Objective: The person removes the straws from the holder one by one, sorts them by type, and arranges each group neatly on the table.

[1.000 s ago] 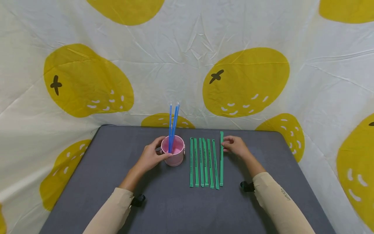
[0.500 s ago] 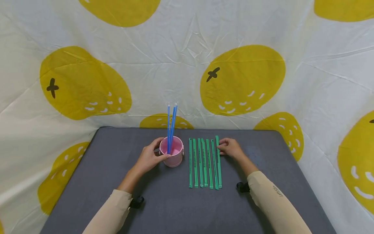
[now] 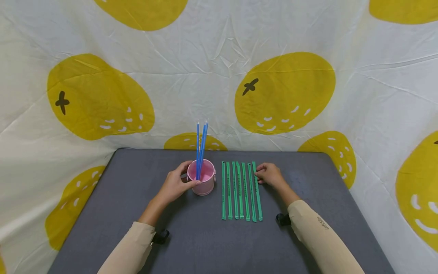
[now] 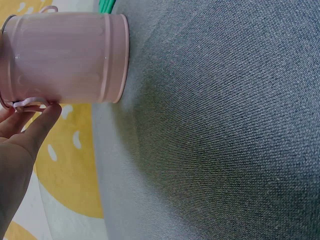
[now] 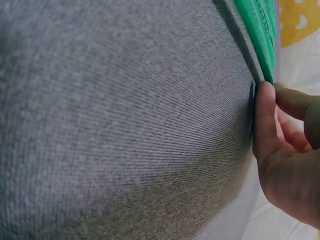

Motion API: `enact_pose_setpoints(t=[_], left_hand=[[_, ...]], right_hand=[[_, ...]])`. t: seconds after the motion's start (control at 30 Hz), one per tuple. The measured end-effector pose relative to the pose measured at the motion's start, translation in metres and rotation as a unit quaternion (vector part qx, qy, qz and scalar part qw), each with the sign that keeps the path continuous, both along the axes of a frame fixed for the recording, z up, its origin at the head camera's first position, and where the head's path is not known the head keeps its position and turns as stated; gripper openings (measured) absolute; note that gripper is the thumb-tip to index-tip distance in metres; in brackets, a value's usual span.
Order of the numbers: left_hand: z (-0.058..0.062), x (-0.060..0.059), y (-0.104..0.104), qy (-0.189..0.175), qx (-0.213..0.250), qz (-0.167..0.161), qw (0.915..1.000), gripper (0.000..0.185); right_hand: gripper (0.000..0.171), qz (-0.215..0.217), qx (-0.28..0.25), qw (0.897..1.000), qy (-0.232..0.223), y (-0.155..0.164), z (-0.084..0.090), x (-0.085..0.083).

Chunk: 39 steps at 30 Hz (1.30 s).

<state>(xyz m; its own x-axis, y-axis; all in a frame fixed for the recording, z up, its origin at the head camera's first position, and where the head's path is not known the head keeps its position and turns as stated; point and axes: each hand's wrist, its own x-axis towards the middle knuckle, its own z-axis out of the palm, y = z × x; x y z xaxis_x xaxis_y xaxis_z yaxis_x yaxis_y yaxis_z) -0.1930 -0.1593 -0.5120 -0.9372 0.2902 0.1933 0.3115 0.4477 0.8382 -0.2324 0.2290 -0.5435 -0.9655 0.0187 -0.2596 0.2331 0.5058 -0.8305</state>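
print on show, none of it readable

dark lettering is running lengthwise down the green wrapped straws (image 3: 241, 190) lying in a row on the grey table, but from the head view it is staying far too small to make out a single word. the right wrist view is catching the same wrappers (image 5: 260, 30) at the top edge, and faint marks are showing there too, blurred past reading. a small line of dark print is sitting on the beige right sleeve (image 3: 323, 223) near the wrist, and it is also coming through too tiny to read. no numbers, brands or signs are reading clearly anywhere.
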Motion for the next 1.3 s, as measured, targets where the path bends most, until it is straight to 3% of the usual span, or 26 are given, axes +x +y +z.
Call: enact_pose_setpoints(t=[0.4, 0.67, 1.07, 1.3], left_hand=[[0.002, -0.001, -0.001, -0.005, 0.001, -0.003, 1.0, 0.078], [0.002, 0.0, -0.002, -0.002, 0.001, -0.002, 1.0, 0.079], [0.002, -0.001, -0.002, -0.005, 0.003, -0.003, 1.0, 0.079], [0.001, -0.001, -0.002, -0.004, 0.006, -0.002, 1.0, 0.079]], right_hand=[[0.025, 0.017, 0.058, 0.998, 0.023, -0.005, 0.008, 0.005], [0.025, 0.033, 0.123, 0.991, 0.047, -0.007, 0.008, 0.006], [0.03, 0.025, 0.123, 0.991, 0.054, -0.003, 0.009, 0.007], [0.031, 0.025, 0.126, 0.988, 0.09, -0.004, 0.025, 0.007]])
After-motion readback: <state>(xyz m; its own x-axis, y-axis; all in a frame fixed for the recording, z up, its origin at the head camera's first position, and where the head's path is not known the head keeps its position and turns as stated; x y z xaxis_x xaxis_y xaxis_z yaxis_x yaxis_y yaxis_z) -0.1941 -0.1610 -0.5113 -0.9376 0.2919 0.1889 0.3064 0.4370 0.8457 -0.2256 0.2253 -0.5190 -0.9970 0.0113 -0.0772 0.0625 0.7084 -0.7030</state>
